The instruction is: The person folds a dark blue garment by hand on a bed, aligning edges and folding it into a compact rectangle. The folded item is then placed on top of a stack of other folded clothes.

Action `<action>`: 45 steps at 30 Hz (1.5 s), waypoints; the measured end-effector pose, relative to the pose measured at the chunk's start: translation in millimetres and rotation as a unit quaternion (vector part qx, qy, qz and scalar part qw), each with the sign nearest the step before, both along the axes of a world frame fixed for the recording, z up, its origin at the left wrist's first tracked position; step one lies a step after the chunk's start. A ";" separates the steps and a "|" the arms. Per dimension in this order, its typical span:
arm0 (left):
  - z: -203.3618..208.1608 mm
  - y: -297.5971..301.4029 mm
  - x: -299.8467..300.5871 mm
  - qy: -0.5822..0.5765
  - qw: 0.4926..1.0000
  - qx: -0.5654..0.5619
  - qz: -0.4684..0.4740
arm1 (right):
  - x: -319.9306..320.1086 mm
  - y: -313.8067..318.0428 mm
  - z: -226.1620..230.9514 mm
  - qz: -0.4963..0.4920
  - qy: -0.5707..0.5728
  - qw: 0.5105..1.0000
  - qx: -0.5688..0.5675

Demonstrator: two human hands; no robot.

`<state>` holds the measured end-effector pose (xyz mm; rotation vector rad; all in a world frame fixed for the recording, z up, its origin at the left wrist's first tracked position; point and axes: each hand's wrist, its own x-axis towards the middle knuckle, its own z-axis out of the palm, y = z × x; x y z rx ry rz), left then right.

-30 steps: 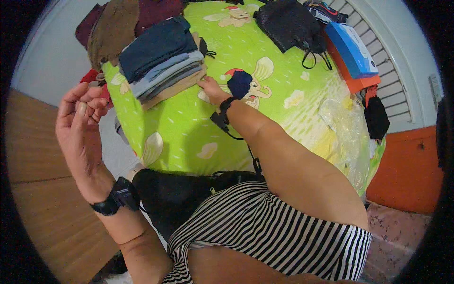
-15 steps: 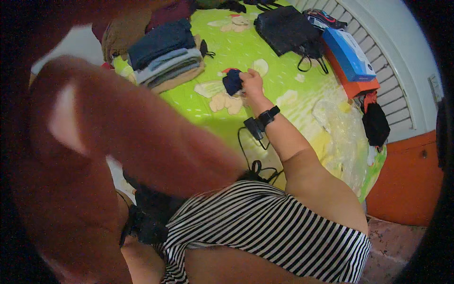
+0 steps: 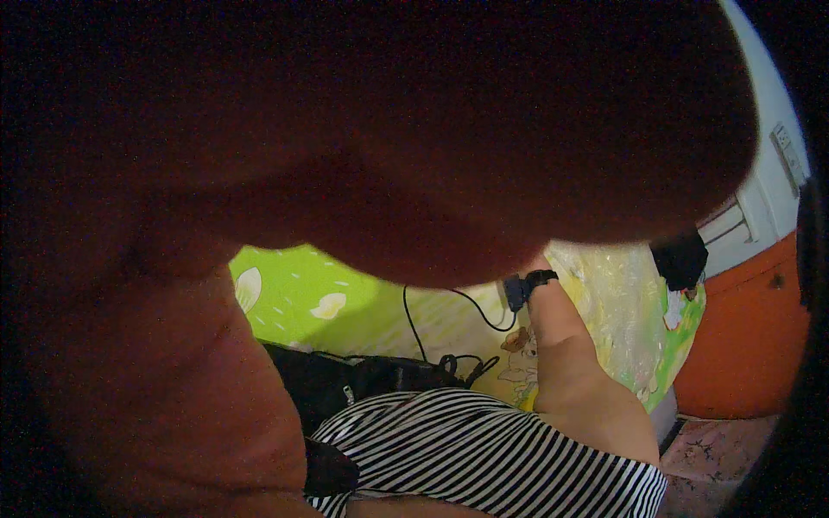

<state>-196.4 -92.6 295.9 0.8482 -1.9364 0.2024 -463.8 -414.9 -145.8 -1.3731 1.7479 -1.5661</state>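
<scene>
My left hand [image 3: 432, 164] is right up against the camera, dark and blurred, and covers most of the upper picture. Its fingers do not show clearly, so whether it holds anything cannot be told. My right forearm [image 3: 560, 332] reaches forward over the bed, with a black strapped device [image 3: 525, 289] at the wrist. Beyond that strap, my right hand and whatever it touches are hidden behind the left hand.
A green patterned bedsheet [image 3: 298, 289] shows under the arms, with clear plastic [image 3: 617, 319] to the right. A black cable [image 3: 414, 324] runs to a black bag-like item [image 3: 328, 380]. Black cloth [image 3: 680, 259] and an orange panel [image 3: 738, 337] are at the right.
My left hand has swung up and across the view, hiding the folded clothes, boxes and bags. My right wrist has shifted right and nearer; the hand, earlier on dark navy cloth, is now hidden.
</scene>
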 end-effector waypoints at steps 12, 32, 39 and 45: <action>1.5 -46.4 -21.6 0.116 0.990 0.082 0.020 | -52.4 -50.5 -8.7 0.108 -0.193 0.975 -0.006; -276.7 -28.5 367.5 0.753 0.506 0.308 0.285 | 121.4 -67.3 74.6 0.131 0.015 0.991 0.004; -303.5 -67.1 398.5 0.745 0.476 0.351 0.307 | 337.7 -37.3 114.3 0.478 -0.360 0.742 0.302; -327.7 -92.7 421.3 0.756 0.498 0.372 0.206 | 408.9 -40.3 94.3 0.331 -0.461 0.710 0.417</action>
